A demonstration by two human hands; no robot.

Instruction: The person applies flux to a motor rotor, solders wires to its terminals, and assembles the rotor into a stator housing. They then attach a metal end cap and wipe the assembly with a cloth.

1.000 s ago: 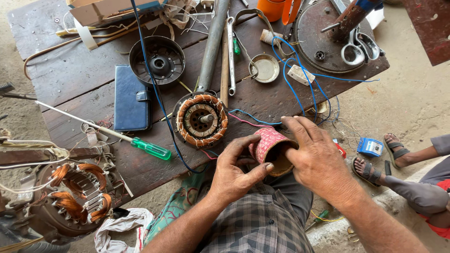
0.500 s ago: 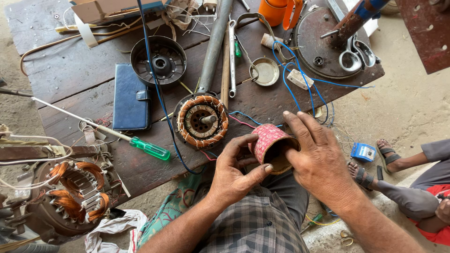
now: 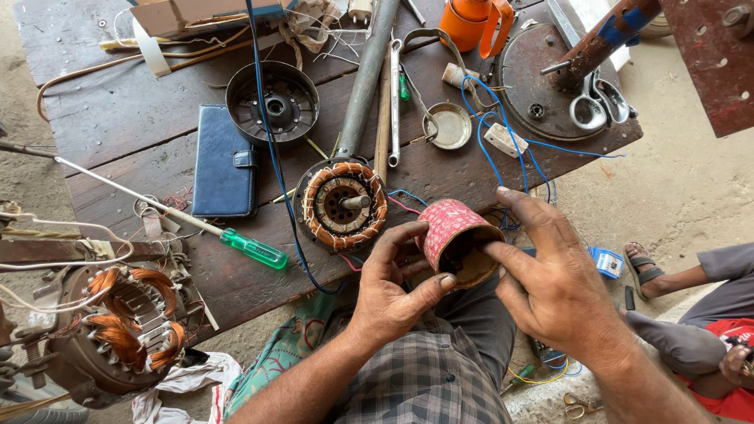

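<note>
A small pink patterned tin with an open mouth is held over my lap, at the near edge of the wooden table. My left hand grips its side with thumb and fingers. Fingers of my right hand reach into the tin's mouth. Just beyond, a round copper-wound stator lies on the table with blue and red wires trailing from it.
A green-handled screwdriver, a dark blue wallet case, a round black housing, a wrench, a small metal lid, scissors and an orange can lie on the table. Another wound motor sits lower left. A seated person's sandalled foot is at the right.
The view has shifted slightly. My right fingers have moved from over the tin into its mouth, and the tin now tilts more toward me.
</note>
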